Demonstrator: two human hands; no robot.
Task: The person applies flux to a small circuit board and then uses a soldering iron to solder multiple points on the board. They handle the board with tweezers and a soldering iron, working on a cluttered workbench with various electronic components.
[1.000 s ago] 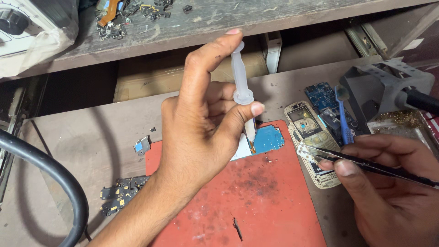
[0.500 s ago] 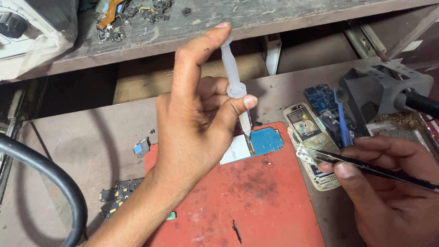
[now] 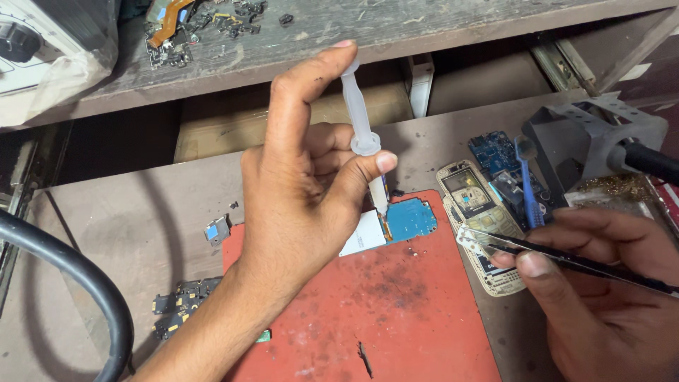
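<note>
The left hand [image 3: 304,205] is closed round a clear syringe [image 3: 362,134], forefinger on its plunger, tip down on the blue board [image 3: 411,218] atop the red mat [image 3: 396,311], while the right hand [image 3: 601,297] pinches black tweezers [image 3: 566,258].

Small phone-repair workshop: a worn brown counter [image 3: 106,233] carries a stained red rubber work mat [image 3: 396,311], a bare blue circuit board [image 3: 410,218] and a stripped beige phone housing [image 3: 477,212]. Loose black board fragments [image 3: 177,311] lie beside the mat. A scuffed grey wooden shelf [image 3: 396,25] above holds scrap flex cables and chips [image 3: 191,21], with a grey metal soldering-iron stand [image 3: 601,134] at right.
</note>
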